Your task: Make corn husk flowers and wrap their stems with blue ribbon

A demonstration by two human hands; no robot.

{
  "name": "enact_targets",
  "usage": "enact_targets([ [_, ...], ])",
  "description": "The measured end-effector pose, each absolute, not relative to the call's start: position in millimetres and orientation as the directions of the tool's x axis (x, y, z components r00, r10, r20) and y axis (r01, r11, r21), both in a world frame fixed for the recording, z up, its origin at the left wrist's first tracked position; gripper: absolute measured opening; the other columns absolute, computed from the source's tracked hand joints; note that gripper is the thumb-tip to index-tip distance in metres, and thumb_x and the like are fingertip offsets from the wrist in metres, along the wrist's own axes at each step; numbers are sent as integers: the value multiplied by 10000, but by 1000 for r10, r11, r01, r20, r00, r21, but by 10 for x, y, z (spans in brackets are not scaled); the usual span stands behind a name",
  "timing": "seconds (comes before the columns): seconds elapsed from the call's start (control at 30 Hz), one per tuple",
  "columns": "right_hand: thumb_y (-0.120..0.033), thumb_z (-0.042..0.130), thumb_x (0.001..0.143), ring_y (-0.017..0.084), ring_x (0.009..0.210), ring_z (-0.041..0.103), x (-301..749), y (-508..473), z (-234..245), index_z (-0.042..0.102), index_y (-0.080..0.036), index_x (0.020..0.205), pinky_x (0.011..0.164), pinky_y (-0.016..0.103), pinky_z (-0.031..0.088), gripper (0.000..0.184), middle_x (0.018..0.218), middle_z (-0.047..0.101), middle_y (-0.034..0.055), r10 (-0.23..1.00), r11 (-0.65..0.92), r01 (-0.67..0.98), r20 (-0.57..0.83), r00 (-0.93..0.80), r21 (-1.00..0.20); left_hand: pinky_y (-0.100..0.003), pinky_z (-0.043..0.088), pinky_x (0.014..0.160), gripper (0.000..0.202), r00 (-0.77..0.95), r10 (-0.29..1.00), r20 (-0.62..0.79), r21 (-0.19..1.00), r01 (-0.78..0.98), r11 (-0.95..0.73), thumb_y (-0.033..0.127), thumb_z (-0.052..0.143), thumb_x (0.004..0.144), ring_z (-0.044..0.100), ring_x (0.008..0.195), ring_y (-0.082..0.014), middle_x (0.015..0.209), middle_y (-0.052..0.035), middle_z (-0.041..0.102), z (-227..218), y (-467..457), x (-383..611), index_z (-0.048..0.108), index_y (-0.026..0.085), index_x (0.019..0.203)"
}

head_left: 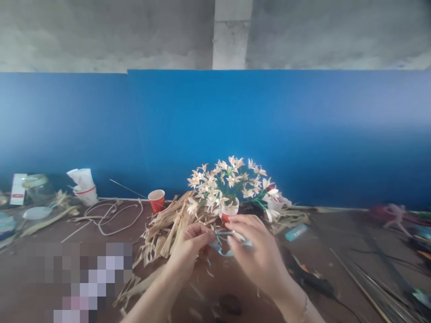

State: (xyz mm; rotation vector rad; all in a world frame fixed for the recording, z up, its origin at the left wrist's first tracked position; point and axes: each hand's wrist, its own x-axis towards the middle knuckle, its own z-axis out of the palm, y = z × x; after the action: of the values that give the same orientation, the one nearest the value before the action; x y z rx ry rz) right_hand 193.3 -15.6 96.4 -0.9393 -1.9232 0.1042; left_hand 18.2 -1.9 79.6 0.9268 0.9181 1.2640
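My left hand (193, 244) is closed in a pinch on one end of a thin green flower stem (221, 233). Opposite it, my right hand (254, 249) curls its thumb and fingers round a small white flower (239, 236), blurred and partly covered by the hand. A light-blue strip (225, 253) hangs below and between the hands; what it is made of I cannot tell. Just behind stands a bunch of cream-white flowers on green stems (215, 188), in a cup with a white rim (230, 207).
Dry husks (171, 224) lie left of the bunch, with a red paper cup (156, 201) behind them. Further left are a white cable (111, 231) and a glass jar (38, 188). A turquoise lighter-like object (296, 232), a dark tool (311, 280) and thin rods (373, 291) lie to the right.
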Motion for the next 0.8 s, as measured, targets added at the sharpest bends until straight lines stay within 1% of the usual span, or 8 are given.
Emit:
enact_targets([
  [0.07, -155, 545, 804, 266, 1124, 506, 1814, -228, 957, 641, -226, 1014, 914, 456, 418, 242, 1190, 595, 87, 567, 705, 664, 759, -319, -248, -165, 346, 356, 157, 75, 995, -59, 940, -332, 80, 223, 733, 580, 446, 341, -55, 441, 31, 558, 792, -46, 202, 612, 128, 546],
  [0.1, -122, 541, 796, 267, 1145, 490, 1764, -251, 948, 637, -226, 1014, 935, 461, 390, 260, 1186, 601, 78, 543, 692, 696, 774, -326, -193, -166, 345, 356, 154, 72, 995, -65, 941, -328, 85, 223, 730, 581, 449, 343, -57, 444, 32, 557, 796, -60, 209, 611, 130, 549],
  [0.13, -97, 534, 793, 260, 1137, 495, 1724, -265, 936, 634, -226, 1006, 948, 461, 365, 269, 1145, 625, 69, 533, 677, 717, 781, -324, -165, -168, 344, 355, 153, 73, 995, -69, 942, -323, 89, 224, 727, 582, 452, 344, -60, 446, 34, 555, 802, -73, 213, 609, 132, 550],
  [0.23, -76, 523, 809, 220, 968, 575, 1678, -264, 896, 629, -229, 948, 952, 449, 313, 232, 904, 686, 28, 538, 657, 734, 788, -299, -171, -170, 327, 344, 162, 76, 994, -73, 956, -278, 91, 235, 723, 588, 446, 338, -64, 439, 36, 548, 814, -91, 215, 601, 135, 553],
  [0.3, -86, 523, 824, 199, 869, 592, 1690, -247, 878, 626, -232, 927, 949, 445, 290, 207, 826, 686, 12, 539, 661, 730, 786, -302, -173, -167, 308, 345, 174, 73, 996, -47, 969, -240, 64, 256, 723, 608, 435, 337, -61, 432, 36, 544, 810, -89, 210, 607, 131, 571],
  [0.47, -126, 533, 860, 165, 799, 592, 1731, -234, 900, 629, -228, 889, 952, 416, 261, 143, 777, 686, -5, 523, 683, 714, 787, -329, -155, -167, 308, 369, 217, 86, 996, 0, 981, -194, 17, 305, 740, 621, 446, 362, -61, 431, 38, 537, 809, -82, 184, 626, 121, 606],
  [0.67, -105, 541, 847, 155, 791, 589, 1742, -254, 935, 629, -230, 866, 945, 403, 246, 154, 751, 676, -22, 518, 688, 708, 792, -325, -160, -164, 340, 393, 220, 161, 987, 24, 992, -129, -3, 302, 774, 601, 461, 387, -51, 498, 12, 610, 876, -84, 138, 675, 112, 655],
  [0.8, -114, 548, 836, 152, 778, 590, 1742, -239, 911, 628, -236, 846, 935, 405, 254, 146, 746, 667, -26, 529, 683, 703, 799, -286, -201, -146, 300, 333, 255, 174, 985, -7, 987, -158, 35, 353, 768, 627, 444, 343, -52, 446, 35, 583, 860, -101, 144, 650, 137, 695],
])
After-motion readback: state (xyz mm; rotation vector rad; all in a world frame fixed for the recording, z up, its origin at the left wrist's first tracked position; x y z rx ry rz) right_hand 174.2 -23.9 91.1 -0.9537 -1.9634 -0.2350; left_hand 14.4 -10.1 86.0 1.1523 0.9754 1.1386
